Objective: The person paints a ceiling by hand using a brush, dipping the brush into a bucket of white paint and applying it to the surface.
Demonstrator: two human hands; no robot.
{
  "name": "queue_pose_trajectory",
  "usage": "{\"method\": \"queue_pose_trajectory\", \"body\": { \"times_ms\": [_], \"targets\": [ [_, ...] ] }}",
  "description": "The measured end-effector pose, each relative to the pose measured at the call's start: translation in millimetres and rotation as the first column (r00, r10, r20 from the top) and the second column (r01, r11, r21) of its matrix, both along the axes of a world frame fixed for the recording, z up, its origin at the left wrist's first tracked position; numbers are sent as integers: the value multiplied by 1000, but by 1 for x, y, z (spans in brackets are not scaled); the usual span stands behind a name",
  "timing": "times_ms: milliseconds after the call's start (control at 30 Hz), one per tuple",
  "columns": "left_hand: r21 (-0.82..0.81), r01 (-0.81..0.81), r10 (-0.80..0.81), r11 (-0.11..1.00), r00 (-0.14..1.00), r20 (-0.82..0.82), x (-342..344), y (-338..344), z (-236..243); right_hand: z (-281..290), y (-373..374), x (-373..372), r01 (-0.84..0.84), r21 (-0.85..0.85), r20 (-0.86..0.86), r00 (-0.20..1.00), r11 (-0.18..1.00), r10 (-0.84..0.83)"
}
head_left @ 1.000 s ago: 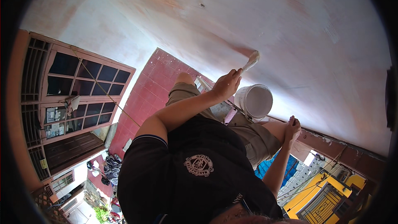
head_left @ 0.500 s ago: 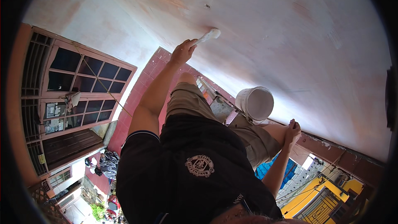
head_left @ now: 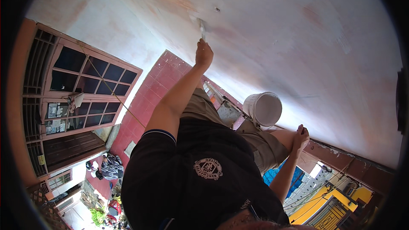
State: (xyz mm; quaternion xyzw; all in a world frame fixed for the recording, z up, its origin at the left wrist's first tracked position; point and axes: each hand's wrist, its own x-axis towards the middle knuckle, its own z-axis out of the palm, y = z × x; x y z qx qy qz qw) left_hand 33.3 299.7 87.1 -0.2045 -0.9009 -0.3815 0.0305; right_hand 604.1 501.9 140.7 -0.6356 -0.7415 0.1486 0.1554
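Against the pale, patchy ceiling (head_left: 298,30), a paintbrush (head_left: 201,27) is being held up by the left hand (head_left: 203,54), the fingers being wrapped tight around its handle while the bristle end is being pressed to the ceiling surface just beside a small dark spot (head_left: 217,10). The left arm is being stretched out fully from the sleeve of a black shirt (head_left: 200,174). Lower and to the right, the right hand (head_left: 299,137) is being rested on the knee of the khaki shorts (head_left: 260,145), its fingers being curled loosely with nothing being gripped, as far as can be seen. Between the two hands, near the knee, a white bucket (head_left: 263,108) is being shown with its round bottom toward the camera; what is carrying it cannot be told. To the left, a wooden-framed window (head_left: 76,89) with dark panes is being seen beside a strip of red tiles (head_left: 149,102), well apart from the brush.
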Motion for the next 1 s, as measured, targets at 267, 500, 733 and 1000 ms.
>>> {"method": "queue_pose_trajectory", "body": {
  "times_ms": [267,500,733,1000],
  "targets": [
    [-56,431,-407,901,883,235,212,45,32,2,-3,0,-8,11,-34,999,1000,8],
    [-33,712,-710,702,702,47,241,23,68,4,-6,-1,6,24,-91,996,1000,-4],
    [-228,835,-863,500,502,-58,175,13,79,9,-7,-4,10,18,-77,997,1000,-8],
    [-60,787,-790,613,610,-71,69,-4,91,8,-11,-1,45,18,-58,997,999,-44]
  ]
}}
